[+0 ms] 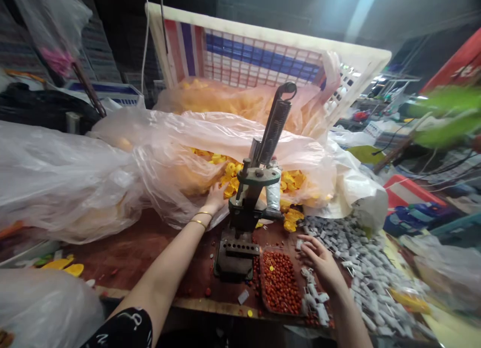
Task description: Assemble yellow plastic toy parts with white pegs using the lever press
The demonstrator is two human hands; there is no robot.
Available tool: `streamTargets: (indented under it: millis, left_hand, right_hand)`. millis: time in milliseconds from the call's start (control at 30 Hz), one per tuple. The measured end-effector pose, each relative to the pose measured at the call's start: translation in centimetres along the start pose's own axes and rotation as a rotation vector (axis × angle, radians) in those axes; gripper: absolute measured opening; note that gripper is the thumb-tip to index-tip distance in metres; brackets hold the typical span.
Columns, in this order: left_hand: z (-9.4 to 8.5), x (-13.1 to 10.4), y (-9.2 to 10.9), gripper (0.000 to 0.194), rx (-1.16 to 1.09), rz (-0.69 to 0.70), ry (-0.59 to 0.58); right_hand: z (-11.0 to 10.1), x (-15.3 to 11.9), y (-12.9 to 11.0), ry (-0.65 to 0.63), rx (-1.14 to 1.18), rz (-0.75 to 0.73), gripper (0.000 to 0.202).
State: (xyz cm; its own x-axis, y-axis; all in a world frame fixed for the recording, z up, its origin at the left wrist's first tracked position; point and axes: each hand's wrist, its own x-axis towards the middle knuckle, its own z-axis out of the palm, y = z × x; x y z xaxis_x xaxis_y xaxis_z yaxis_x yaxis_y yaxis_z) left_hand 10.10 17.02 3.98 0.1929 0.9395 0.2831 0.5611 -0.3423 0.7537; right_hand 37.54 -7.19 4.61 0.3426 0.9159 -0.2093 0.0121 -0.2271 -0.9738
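Note:
My left hand (215,198) reaches to the mouth of a clear plastic bag (165,152), its fingers stretched out against loose yellow plastic pieces (231,178). The fingertips are partly hidden among them. At the right, my right hand (317,258) pinches a small grey-white plastic part (299,244) above the table, beside a heap of similar grey parts (372,283). Between the hands stands a hand press (246,208) with a long spring on top and a row of holes in its base. A shallow tray (263,300) of small red-brown beads lies below my right hand.
A big white plastic basket (263,30) leans behind the bags. Several grey parts (313,298) lie right of the tray, and one grey piece (243,296) is near the table's front edge. Yellow pieces (63,266) lie at the left. A red crate (413,190) stands far right.

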Motion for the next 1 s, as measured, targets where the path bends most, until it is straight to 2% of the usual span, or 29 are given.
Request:
streamTargets:
  millis: [100,200,367,433,533,633,700,767,867,1000]
  left_hand:
    - [0.3,0.2,0.5,0.038,0.084,-0.028,0.023]
    - [-0.6,-1.5,0.0,0.038,0.132,-0.053,0.066]
    - [-4.4,-7.6,-1.8,0.048,0.23,-0.122,0.183]
    - [-6.1,-10.4,-2.1,0.044,0.327,-0.151,0.202]
    - [-7.9,-14.2,-1.3,0.046,0.371,-0.138,0.194]
    - [-8.4,-17.0,0.5,0.046,0.162,-0.064,0.047]
    - [-8.2,-18.3,1.8,0.042,-0.021,-0.039,-0.107]
    - [-7.8,-19.2,2.8,0.042,-0.197,-0.072,-0.24]
    - [-7.5,-19.7,3.9,0.041,-0.522,-0.234,-0.408]
    - [-7.8,-19.6,4.7,0.039,-0.857,-0.452,-0.561]
  right_hand:
    - [0.6,-1.3,-0.3,0.023,0.025,-0.005,0.05]
    - [0.6,-1.9,-0.4,0.045,-0.014,-0.03,0.046]
    - [1.2,-2.1,-0.8,-0.01,-0.092,-0.078,0.046]
    - [2.3,-2.2,-1.1,-0.034,-0.12,-0.111,0.044]
    - [5.5,-2.9,-1.5,-0.18,-0.169,-0.167,0.03]
    - [9.7,-4.2,-1.5,-0.286,-0.209,-0.332,0.013]
    - [12.3,-5.1,-1.1,-0.311,-0.26,-0.564,0.007]
    - [14.3,-5.6,-0.4,-0.323,-0.35,-0.814,0.014]
    - [15.3,-5.6,0.7,-0.299,-0.481,-1.014,0.02]
    - [14.2,-5.4,1.3,-0.263,-0.575,-1.088,0.021]
